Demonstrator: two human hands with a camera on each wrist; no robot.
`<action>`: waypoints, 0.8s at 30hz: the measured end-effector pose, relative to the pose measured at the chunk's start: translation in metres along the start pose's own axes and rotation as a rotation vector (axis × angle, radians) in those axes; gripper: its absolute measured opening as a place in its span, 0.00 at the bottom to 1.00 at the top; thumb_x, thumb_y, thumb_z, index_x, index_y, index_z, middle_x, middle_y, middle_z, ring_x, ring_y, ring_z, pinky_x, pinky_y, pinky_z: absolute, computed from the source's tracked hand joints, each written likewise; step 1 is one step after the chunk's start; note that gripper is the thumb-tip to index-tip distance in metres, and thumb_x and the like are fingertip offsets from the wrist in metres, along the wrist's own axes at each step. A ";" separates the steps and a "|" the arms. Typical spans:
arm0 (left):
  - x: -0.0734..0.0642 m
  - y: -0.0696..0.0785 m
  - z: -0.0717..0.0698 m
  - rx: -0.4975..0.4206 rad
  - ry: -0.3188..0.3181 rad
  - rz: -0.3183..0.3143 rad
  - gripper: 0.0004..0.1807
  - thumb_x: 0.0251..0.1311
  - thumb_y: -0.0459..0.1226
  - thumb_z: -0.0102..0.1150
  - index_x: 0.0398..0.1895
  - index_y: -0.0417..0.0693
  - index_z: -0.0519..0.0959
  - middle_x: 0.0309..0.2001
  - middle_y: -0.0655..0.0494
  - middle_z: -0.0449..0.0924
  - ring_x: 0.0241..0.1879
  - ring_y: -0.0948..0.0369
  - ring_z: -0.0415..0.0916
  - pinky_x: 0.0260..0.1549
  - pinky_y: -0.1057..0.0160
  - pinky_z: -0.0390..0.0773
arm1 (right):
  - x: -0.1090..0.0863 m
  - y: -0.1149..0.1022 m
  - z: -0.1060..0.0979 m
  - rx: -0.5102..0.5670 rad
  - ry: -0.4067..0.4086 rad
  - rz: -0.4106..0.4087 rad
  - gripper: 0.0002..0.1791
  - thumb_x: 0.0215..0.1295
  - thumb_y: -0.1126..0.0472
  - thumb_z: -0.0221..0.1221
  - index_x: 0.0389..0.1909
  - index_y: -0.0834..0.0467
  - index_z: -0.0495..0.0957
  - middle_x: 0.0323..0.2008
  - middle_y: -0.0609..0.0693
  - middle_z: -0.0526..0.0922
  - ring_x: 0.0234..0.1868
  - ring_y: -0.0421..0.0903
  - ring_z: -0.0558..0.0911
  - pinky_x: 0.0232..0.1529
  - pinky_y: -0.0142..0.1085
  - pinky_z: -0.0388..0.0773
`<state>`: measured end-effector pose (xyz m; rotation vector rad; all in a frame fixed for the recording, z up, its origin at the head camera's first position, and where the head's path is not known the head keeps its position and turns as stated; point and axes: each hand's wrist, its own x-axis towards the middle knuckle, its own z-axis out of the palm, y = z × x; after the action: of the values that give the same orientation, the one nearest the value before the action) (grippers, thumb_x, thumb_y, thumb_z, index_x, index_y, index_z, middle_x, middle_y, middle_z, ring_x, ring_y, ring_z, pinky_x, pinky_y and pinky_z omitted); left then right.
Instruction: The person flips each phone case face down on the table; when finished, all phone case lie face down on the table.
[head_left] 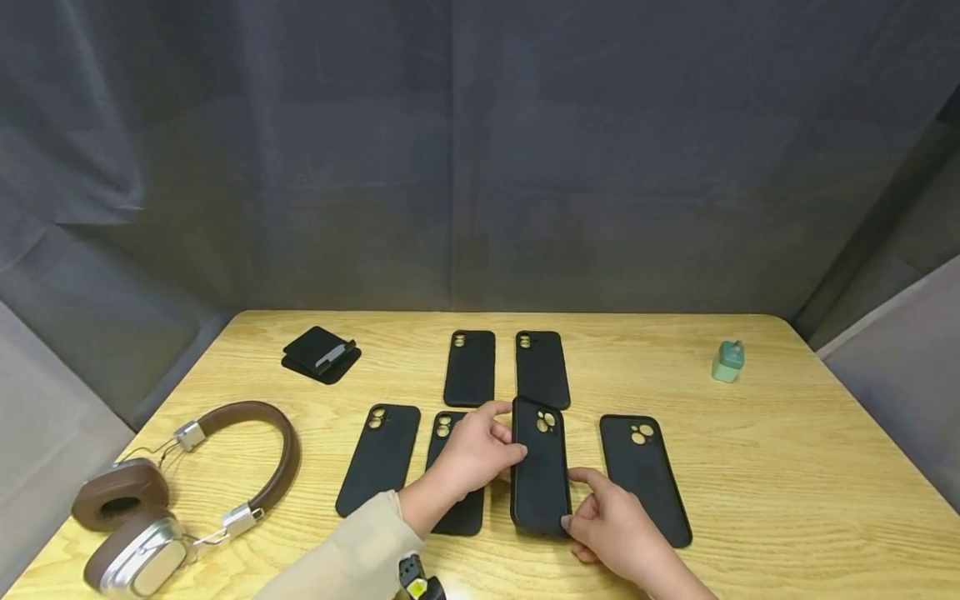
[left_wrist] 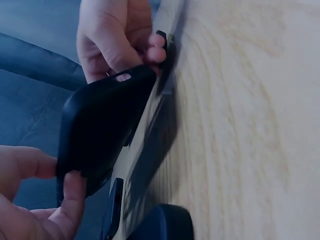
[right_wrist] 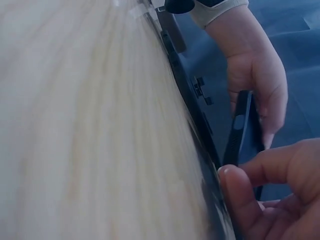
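Note:
Both hands hold a black phone case (head_left: 540, 479) tilted up off the table, its camera cutout at the top right. My left hand (head_left: 476, 450) pinches the upper left edge between thumb and fingers. At the lower right corner, my right hand (head_left: 618, 525) grips with thumb and forefinger. In the left wrist view the case (left_wrist: 100, 125) slants between the two hands above the wood. Another black case (head_left: 645, 479) lies just right of my right hand. Partly covered by my left hand and forearm is a further case (head_left: 461, 512), with one more (head_left: 378, 458) to its left.
Two black cases lie in a back row, one on the left (head_left: 469, 368) and one on the right (head_left: 543, 369). Brown and silver headphones (head_left: 288, 454) occupy the left front. A black folded item (head_left: 318, 354) sits back left, a small teal box (head_left: 727, 362) back right. Dark curtain (head_left: 480, 167) hangs behind.

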<state>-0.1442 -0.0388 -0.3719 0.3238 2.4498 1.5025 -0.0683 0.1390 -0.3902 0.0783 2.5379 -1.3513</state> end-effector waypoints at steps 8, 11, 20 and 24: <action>-0.006 0.002 -0.001 -0.292 -0.008 0.004 0.31 0.53 0.32 0.61 0.62 0.42 0.63 0.31 0.53 0.68 0.23 0.61 0.70 0.24 0.60 0.76 | 0.006 0.004 0.009 0.170 -0.088 -0.070 0.34 0.56 0.68 0.59 0.62 0.72 0.58 0.19 0.51 0.77 0.17 0.45 0.78 0.21 0.36 0.77; -0.007 0.002 0.001 -0.348 -0.017 -0.013 0.32 0.52 0.31 0.61 0.61 0.42 0.62 0.30 0.54 0.66 0.23 0.61 0.69 0.24 0.61 0.76 | 0.009 0.004 0.013 0.206 -0.121 -0.063 0.33 0.56 0.70 0.58 0.62 0.73 0.58 0.20 0.52 0.76 0.17 0.44 0.78 0.21 0.36 0.77; -0.005 -0.001 0.006 -0.414 -0.009 -0.048 0.31 0.52 0.30 0.60 0.60 0.40 0.61 0.29 0.54 0.66 0.21 0.61 0.68 0.22 0.65 0.74 | 0.011 -0.001 0.017 0.190 -0.157 -0.054 0.32 0.54 0.72 0.56 0.61 0.72 0.60 0.18 0.53 0.75 0.16 0.43 0.76 0.20 0.36 0.76; -0.003 -0.002 0.008 -0.431 0.000 -0.051 0.31 0.52 0.30 0.60 0.60 0.40 0.61 0.27 0.55 0.66 0.20 0.62 0.67 0.21 0.66 0.72 | 0.012 -0.005 0.018 0.160 -0.154 -0.049 0.32 0.53 0.72 0.56 0.62 0.71 0.61 0.17 0.53 0.74 0.15 0.43 0.76 0.19 0.36 0.76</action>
<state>-0.1387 -0.0338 -0.3774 0.1732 2.0403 1.9443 -0.0771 0.1208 -0.3986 -0.0552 2.3173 -1.5154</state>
